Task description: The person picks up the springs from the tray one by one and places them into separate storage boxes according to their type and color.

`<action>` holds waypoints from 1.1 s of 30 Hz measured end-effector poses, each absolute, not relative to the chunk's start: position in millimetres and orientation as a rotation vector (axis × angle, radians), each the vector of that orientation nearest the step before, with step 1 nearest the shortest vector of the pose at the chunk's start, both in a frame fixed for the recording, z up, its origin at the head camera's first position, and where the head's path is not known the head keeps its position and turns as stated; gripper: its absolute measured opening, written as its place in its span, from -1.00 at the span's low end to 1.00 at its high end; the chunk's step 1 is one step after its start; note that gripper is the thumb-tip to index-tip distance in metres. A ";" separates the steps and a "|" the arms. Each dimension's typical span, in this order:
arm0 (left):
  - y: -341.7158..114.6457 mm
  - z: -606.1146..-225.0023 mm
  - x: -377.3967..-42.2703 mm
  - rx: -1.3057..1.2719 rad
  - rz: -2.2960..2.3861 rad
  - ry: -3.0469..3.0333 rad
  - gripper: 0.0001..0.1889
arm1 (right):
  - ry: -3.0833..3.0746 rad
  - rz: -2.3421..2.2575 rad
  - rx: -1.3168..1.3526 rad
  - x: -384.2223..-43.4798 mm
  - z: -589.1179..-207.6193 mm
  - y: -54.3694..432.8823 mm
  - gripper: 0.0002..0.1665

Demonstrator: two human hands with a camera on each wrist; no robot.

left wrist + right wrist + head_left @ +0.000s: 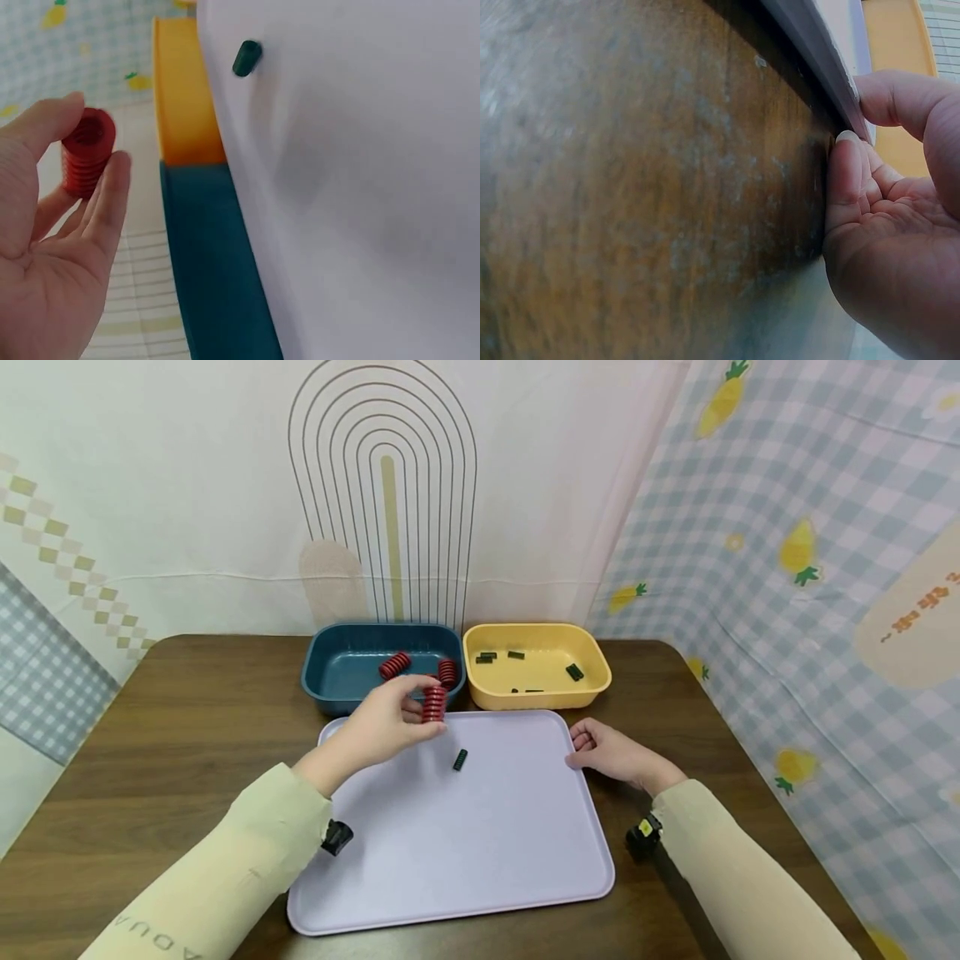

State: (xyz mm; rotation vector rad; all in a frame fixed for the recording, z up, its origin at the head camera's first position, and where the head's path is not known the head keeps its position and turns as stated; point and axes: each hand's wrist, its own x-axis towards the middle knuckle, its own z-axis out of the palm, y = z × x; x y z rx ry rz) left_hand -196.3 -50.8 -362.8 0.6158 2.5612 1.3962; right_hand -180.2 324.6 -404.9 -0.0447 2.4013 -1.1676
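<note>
My left hand (390, 714) pinches a red coil spring (433, 703) between thumb and fingers, above the far left part of the lilac tray (510, 835). In the left wrist view the spring (88, 154) shows its hollow end. A small dark green spring (461, 760) lies on the tray, to the right of the left hand and nearer the body. At the tray's right edge, my right hand (611, 752) grips the rim. The right wrist view has its thumb (900, 101) on the rim and the other fingers curled in below.
Behind the tray, a dark blue bin (330, 670) holds red springs (394, 665). Against its right side stands a yellow bin (536, 700) with several small green springs (574, 672). All rest on a brown wooden table (217, 710), with a patterned cloth (225, 527) hanging behind.
</note>
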 end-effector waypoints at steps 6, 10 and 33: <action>-69.1 -359.2 -208.8 0.520 1.497 2.722 -0.30 | 2.412 -1.152 -0.047 -182.1 -410.5 328.4 -0.49; -84.3 -364.2 -220.1 0.408 1.543 2.779 -0.31 | 2.411 -1.143 -0.030 -181.5 -410.0 327.6 -0.49; -108.7 -380.5 -249.8 0.140 1.152 2.898 -0.34 | 2.422 -1.142 -0.025 -181.7 -411.0 328.3 -0.52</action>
